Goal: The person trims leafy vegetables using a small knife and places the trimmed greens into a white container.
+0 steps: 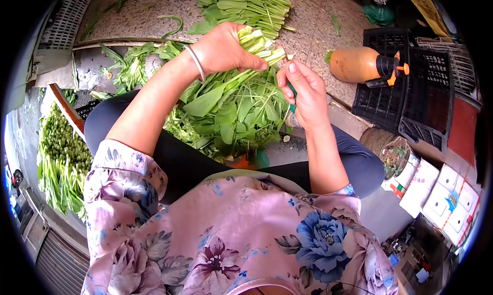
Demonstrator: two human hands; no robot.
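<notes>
**Left hand (226, 51) grips a bunch of pale-green, leafy stems (257, 44); right hand (306, 90) meets the cut ends**

At twelve o'clock in my view, the left fingers are wrapped around the bunch, its pale ends pointing towards two o'clock and its leaves trailing towards seven. The right fingers are curled around a slim, dark-green handle (291, 94), thumb and forefinger right by the stem ends; I cannot make out a blade. Just below the hands I see a loose heap of broad green leaves (233, 115) between the knees. Beyond, at twelve o'clock, a pile of long-stemmed greens (246, 5) lies on the speckled stone bench (316, 20). At two o'clock I have an orange plastic spray bottle (354, 65) lying on its side, next to black plastic crates (377, 105). Tightly packed green stalks (64, 151) stand out at nine o'clock.
</notes>
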